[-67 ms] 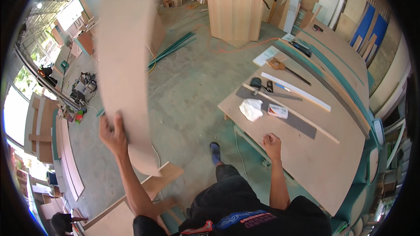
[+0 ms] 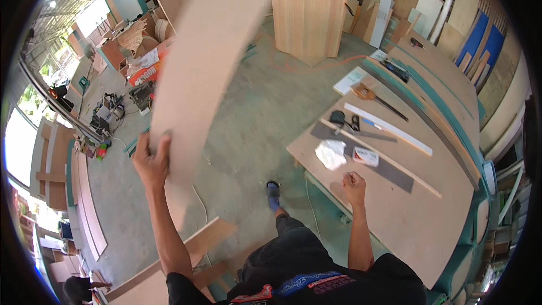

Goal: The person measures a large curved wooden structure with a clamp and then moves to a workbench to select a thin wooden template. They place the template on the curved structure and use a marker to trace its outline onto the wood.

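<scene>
The long board (image 2: 197, 79) is tilted, left of the tabletop (image 2: 406, 231). The left hand (image 2: 151, 161) grasps the board's edge. The right hand (image 2: 354, 188), at the tabletop's left side, has clenched fingers; no item shows in them. Apparent step: one-handed board handling. Next move calls for firm grip and tabletop clearance.

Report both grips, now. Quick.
Left grip: closed, holding the board.
Right grip: closed in a loose fist; whether anything small is inside cannot be told.
</scene>
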Demonstrator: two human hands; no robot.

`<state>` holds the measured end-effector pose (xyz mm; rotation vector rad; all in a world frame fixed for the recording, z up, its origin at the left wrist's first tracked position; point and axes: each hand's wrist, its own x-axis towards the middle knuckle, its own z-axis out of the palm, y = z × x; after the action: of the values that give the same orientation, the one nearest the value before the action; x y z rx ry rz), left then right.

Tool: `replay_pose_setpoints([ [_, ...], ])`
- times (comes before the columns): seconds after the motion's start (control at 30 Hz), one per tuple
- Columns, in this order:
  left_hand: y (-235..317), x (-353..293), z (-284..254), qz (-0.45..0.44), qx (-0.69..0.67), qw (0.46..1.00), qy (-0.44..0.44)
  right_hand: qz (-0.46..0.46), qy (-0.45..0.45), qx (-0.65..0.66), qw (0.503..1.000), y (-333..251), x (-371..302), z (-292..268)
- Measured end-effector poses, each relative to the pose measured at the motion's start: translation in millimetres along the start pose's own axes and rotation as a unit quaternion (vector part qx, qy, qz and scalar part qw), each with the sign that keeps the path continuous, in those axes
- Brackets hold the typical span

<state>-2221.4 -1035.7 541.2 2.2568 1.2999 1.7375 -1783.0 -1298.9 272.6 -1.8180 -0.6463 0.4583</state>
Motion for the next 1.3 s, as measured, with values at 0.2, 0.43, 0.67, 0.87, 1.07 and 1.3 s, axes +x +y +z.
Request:
replay_pose_setpoints([
  [0.2, -68, 143, 171, 0.272, 0.106, 0.949, -0.121, -0.088, 0.079, -0.094, 0.989, 16, 163, 75],
  [0.43, -136, 249, 388, 0.438, 0.132, 0.878, -0.141, -0.051, 0.16, -0.257, 0.952, 39, 234, 93],
  [0.67, -236, 288, 546, 0.395, 0.077, 0.893, -0.201, 0.207, 0.321, -0.063, 0.922, -8, 234, 117],
  [0.87, -289, 313, 694, 0.368, 0.08, 0.887, -0.268, 0.291, 0.384, -0.205, 0.852, -7, 252, 166],
  [1.07, -319, 350, 817, 0.342, 0.056, 0.878, -0.331, 0.31, 0.447, -0.401, 0.737, 21, 282, 184],
  [1.3, -354, 333, 898, 0.338, 0.041, 0.862, -0.376, 0.417, 0.451, -0.319, 0.721, 9, 310, 163],
])
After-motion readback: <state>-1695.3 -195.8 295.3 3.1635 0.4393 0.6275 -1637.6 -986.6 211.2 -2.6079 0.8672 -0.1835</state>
